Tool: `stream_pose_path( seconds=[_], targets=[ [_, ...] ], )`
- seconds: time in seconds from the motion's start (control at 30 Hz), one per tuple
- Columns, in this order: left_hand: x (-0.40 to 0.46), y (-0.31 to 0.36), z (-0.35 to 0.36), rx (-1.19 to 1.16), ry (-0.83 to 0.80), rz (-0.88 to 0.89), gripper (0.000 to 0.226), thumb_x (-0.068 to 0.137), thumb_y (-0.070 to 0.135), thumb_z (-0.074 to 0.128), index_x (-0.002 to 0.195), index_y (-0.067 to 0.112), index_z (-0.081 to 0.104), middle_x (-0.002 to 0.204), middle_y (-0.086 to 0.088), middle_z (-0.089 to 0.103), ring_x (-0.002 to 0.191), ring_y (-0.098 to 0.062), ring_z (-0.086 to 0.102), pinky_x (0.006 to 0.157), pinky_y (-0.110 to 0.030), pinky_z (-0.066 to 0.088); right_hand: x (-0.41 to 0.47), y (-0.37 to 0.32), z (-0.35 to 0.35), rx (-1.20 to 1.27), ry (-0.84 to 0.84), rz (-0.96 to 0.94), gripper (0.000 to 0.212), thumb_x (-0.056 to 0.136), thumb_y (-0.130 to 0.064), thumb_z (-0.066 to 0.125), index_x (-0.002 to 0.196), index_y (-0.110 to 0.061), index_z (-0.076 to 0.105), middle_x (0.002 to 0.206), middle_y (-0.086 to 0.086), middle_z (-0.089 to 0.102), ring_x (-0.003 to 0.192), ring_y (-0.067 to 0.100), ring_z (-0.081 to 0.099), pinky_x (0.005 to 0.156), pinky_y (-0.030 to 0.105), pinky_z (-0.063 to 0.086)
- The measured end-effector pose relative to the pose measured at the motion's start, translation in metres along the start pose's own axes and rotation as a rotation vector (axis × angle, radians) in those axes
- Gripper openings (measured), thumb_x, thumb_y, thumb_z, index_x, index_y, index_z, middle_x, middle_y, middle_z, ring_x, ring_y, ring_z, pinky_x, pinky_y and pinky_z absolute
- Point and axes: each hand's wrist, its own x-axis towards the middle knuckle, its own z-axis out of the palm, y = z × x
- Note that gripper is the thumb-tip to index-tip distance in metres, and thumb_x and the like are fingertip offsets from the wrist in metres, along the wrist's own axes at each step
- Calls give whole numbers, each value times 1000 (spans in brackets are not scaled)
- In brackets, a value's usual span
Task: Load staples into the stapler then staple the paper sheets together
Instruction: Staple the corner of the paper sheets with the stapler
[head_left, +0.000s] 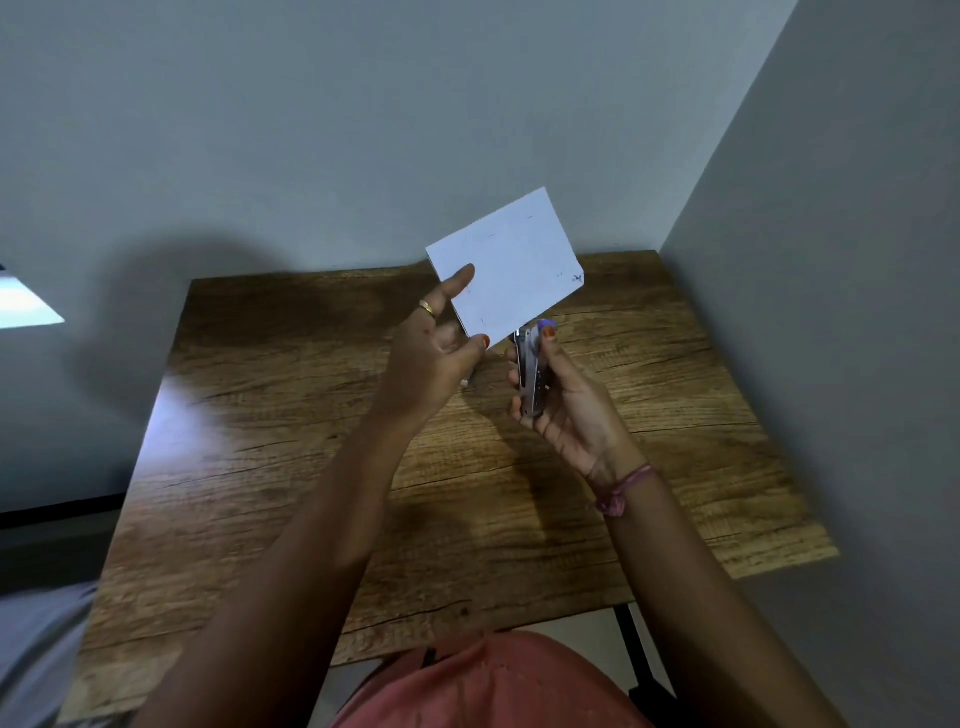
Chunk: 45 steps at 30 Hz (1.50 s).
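Note:
My left hand (435, 347) pinches the lower left corner of a small stack of white paper sheets (511, 265), held tilted in the air above the table. My right hand (563, 402) grips a small metal stapler (531, 374) with a purple tip, standing upright. The stapler's top end meets the lower edge of the sheets. A small white item (465, 383) peeks out on the table just below my left hand, mostly hidden.
A wooden table (311, 467) sits in a corner, with grey walls behind it (363, 130) and to the right (831, 312). Black table legs (636, 654) show at the near right. My lap in pink cloth (493, 686) lies at the bottom.

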Motion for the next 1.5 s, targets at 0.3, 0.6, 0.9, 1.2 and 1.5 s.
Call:
stream_pose_path(
  seconds=[0.3, 0.6, 0.9, 1.2, 1.5],
  targets=[
    [-2, 2, 8, 28, -25, -4, 66, 84, -12, 59, 140, 19, 41, 112, 12, 69, 109, -5, 63, 98, -50, 48, -4, -4, 2, 35, -16, -12, 29, 84, -35, 63, 100, -11, 63, 87, 5, 64, 79, 13, 60, 63, 26, 54],
    [-2, 3, 5, 0, -131, 3, 66, 84, -13, 58, 140, 17, 41, 132, -9, 60, 117, -9, 60, 95, -35, 51, -1, -14, -4, -10, -62, 24, 27, 79, -34, 65, 96, -14, 64, 82, 4, 67, 76, 13, 63, 64, 27, 54],
    [2, 5, 3, -8, -179, 69, 70, 82, -17, 58, 137, 22, 40, 127, 7, 58, 114, -8, 61, 90, -32, 54, 5, -9, -1, 30, -29, 40, 30, 76, -33, 69, 96, -11, 63, 80, 6, 66, 73, 12, 62, 59, 24, 51],
    [-2, -11, 12, -150, -49, -106, 82, 55, 48, 84, 124, 18, 52, 119, -3, 67, 112, -18, 63, 94, -38, 52, 8, -16, 8, 0, -70, 4, 33, 76, -31, 69, 98, -8, 59, 89, 9, 66, 70, 15, 61, 56, 23, 51],
    [-4, -13, 40, -326, 115, -178, 55, 62, 35, 84, 110, 14, 67, 106, -5, 73, 101, -22, 69, 85, -41, 55, 11, -11, 14, -30, -42, -17, 32, 74, -26, 69, 101, -9, 66, 99, 14, 60, 77, 19, 59, 61, 24, 49]
  ],
)
